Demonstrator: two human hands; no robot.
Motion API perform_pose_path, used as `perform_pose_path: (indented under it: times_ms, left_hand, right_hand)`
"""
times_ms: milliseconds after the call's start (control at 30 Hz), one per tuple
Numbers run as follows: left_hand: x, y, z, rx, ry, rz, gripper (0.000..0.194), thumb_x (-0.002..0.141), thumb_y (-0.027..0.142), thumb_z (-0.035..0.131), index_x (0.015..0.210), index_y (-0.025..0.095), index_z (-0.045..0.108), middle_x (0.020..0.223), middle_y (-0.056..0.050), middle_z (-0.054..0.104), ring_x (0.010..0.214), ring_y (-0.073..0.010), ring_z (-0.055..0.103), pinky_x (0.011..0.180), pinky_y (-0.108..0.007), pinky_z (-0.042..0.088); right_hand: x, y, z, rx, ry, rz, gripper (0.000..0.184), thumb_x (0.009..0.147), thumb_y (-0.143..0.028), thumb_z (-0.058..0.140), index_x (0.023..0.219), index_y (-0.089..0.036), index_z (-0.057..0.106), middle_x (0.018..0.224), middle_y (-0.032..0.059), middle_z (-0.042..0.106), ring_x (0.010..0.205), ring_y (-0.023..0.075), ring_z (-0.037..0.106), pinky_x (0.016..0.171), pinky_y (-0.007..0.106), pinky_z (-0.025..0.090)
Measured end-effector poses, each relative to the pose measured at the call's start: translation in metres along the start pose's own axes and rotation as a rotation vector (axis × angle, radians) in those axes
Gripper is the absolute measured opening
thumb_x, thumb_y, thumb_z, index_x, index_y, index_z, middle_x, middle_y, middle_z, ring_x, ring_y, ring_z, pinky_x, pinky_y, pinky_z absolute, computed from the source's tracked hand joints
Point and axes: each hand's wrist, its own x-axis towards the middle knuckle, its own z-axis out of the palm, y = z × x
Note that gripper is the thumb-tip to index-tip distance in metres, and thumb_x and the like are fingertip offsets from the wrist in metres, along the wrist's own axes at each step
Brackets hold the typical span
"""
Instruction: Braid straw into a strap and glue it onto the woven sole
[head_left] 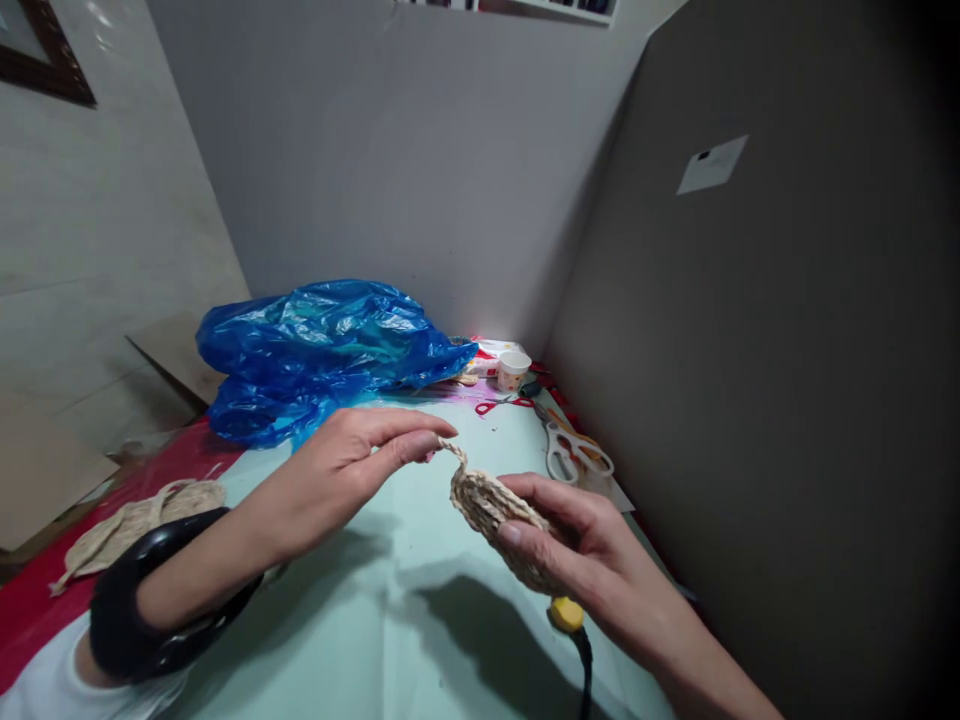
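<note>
Right grip (592, 545) hangs over tabletop (409, 490) beside grey wall (757, 350).

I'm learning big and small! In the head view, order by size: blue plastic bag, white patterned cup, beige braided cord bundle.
1. Blue plastic bag
2. Beige braided cord bundle
3. White patterned cup

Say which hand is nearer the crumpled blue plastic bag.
Left. The left hand is in front of the bag; the right hand, holding a braided beige cord bundle, is farther off, toward the view's lower right.
</note>
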Motion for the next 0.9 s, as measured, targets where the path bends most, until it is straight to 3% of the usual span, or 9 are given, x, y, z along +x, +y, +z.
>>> perform_pose_path:
  times_ms: [67, 133, 300, 400, 533, 767, 833, 900]
  left_hand:
    - [-0.001, -0.001, -0.001, 0.100, 0.057, 0.052, 0.033, 0.093, 0.048, 0.051, 0.109, 0.031, 0.075, 0.117, 0.001, 0.073, 0.111, -0.0223, 0.063, 0.098, -0.028, 0.043]
    - [-0.003, -0.004, -0.004, 0.150, 0.097, 0.120, 0.032, 0.094, 0.044, 0.051, 0.115, 0.033, 0.071, 0.118, 0.002, 0.072, 0.110, -0.0218, 0.063, 0.096, -0.027, 0.043]
    - [-0.015, -0.008, -0.008, 0.221, 0.258, 0.348, 0.034, 0.091, 0.020, 0.058, 0.114, 0.040, 0.071, 0.120, 0.003, 0.068, 0.111, -0.0208, 0.060, 0.093, -0.028, 0.044]
    - [-0.025, -0.010, -0.003, 0.350, 0.393, 0.462, 0.046, 0.087, 0.006, 0.054, 0.109, 0.041, 0.073, 0.113, 0.000, 0.064, 0.099, -0.0195, 0.057, 0.082, -0.030, 0.045]
    - [-0.031, -0.016, 0.007, 0.517, 0.555, 0.534, 0.046, 0.083, -0.002, 0.057, 0.109, 0.032, 0.071, 0.093, -0.001, 0.060, 0.080, -0.0156, 0.055, 0.069, -0.027, 0.045]
    - [-0.034, -0.020, 0.022, 0.643, 0.637, 0.548, 0.037, 0.082, -0.003, 0.060, 0.112, 0.018, 0.061, 0.092, -0.002, 0.066, 0.079, -0.0119, 0.064, 0.074, -0.022, 0.049]
    - [-0.035, -0.020, 0.028, 0.592, 0.631, 0.480, 0.028, 0.084, 0.001, 0.060, 0.108, 0.016, 0.059, 0.086, -0.002, 0.065, 0.075, -0.0123, 0.064, 0.073, -0.023, 0.050]
    - [-0.031, -0.021, 0.031, 0.462, 0.550, 0.340, 0.022, 0.086, 0.009, 0.059, 0.108, 0.015, 0.059, 0.085, -0.003, 0.065, 0.073, -0.0135, 0.065, 0.070, -0.025, 0.052]
  right_hand:
    - [-0.002, -0.002, 0.003, -0.093, 0.074, -0.045, 0.022, 0.096, -0.037, 0.059, 0.108, -0.021, 0.066, 0.086, -0.0006, 0.060, 0.071, 0.0091, 0.049, 0.061, 0.019, 0.037]
    - [-0.005, -0.004, 0.006, -0.206, 0.148, -0.114, 0.018, 0.096, -0.032, 0.058, 0.108, -0.022, 0.066, 0.088, -0.0012, 0.063, 0.075, 0.0101, 0.054, 0.065, 0.019, 0.040]
    - [-0.008, -0.004, 0.011, -0.428, 0.242, -0.314, 0.019, 0.097, -0.021, 0.053, 0.112, -0.026, 0.063, 0.102, -0.0023, 0.064, 0.090, 0.0122, 0.059, 0.078, 0.021, 0.043]
    - [-0.007, -0.002, 0.014, -0.453, 0.240, -0.367, 0.023, 0.097, -0.017, 0.051, 0.115, -0.026, 0.062, 0.101, -0.0018, 0.063, 0.089, 0.0125, 0.057, 0.077, 0.023, 0.043]
    - [-0.003, 0.001, 0.023, -0.449, 0.253, -0.352, 0.022, 0.096, -0.018, 0.052, 0.113, -0.026, 0.064, 0.095, -0.0013, 0.063, 0.086, 0.0134, 0.057, 0.075, 0.024, 0.042]
    - [0.016, 0.003, 0.032, -0.384, 0.332, -0.314, 0.016, 0.093, -0.020, 0.055, 0.105, -0.021, 0.066, 0.094, -0.0001, 0.066, 0.082, 0.0132, 0.060, 0.072, 0.023, 0.043]
    - [0.024, 0.001, 0.029, -0.345, 0.370, -0.286, 0.017, 0.092, -0.022, 0.058, 0.106, -0.021, 0.067, 0.096, -0.0002, 0.068, 0.083, 0.0129, 0.061, 0.070, 0.021, 0.044]
    - [0.033, -0.002, 0.025, -0.278, 0.399, -0.264, 0.017, 0.091, -0.024, 0.060, 0.106, -0.021, 0.068, 0.094, -0.0003, 0.068, 0.081, 0.0128, 0.061, 0.065, 0.019, 0.044]
